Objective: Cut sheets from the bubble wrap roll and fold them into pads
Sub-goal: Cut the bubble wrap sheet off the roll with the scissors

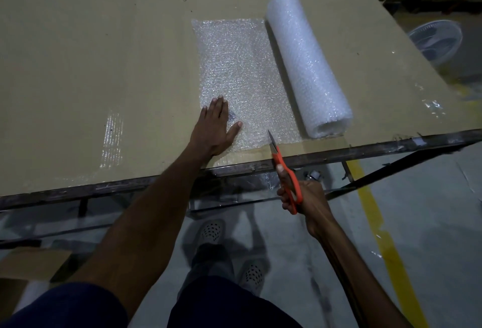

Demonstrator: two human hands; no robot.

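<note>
A white bubble wrap roll (305,59) lies on the cardboard-covered table (91,53), running from the far middle toward the near edge. A clear sheet (240,72) is unrolled flat to its left, still joined to the roll. My left hand (215,126) presses flat, fingers spread, on the sheet's near left corner. My right hand (303,197) grips orange-handled scissors (283,168) just off the table's near edge. Their blades point up at the sheet's near edge, close beside the roll.
The table's dark metal front rim (365,149) runs across the view. Clear tape patches (112,139) shine on the cardboard at left. A fan (435,40) stands on the floor beyond the right edge. A yellow floor line (375,213) and my shoes (211,231) lie below.
</note>
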